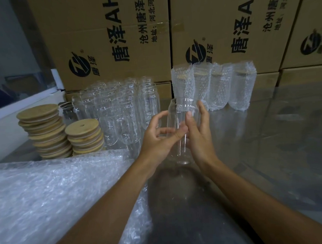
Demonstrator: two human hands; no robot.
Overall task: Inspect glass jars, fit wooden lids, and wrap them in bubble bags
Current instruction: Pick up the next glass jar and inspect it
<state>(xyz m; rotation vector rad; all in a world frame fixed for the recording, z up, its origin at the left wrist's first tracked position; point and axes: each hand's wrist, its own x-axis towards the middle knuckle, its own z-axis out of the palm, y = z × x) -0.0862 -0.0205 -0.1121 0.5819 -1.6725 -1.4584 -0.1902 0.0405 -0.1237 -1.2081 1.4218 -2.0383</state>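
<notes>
Leftmost, wooden lids (45, 131) and bubble bags (48, 198) wait beside unwrapped jars (118, 113). Centrally, the left hand (158, 138) and right hand (198, 136) grip one lidless glass jar (177, 128) above the table (269, 144), apparently under inspection. Rightward, four wrapped jars (214, 87) stand finished; many remain.
</notes>
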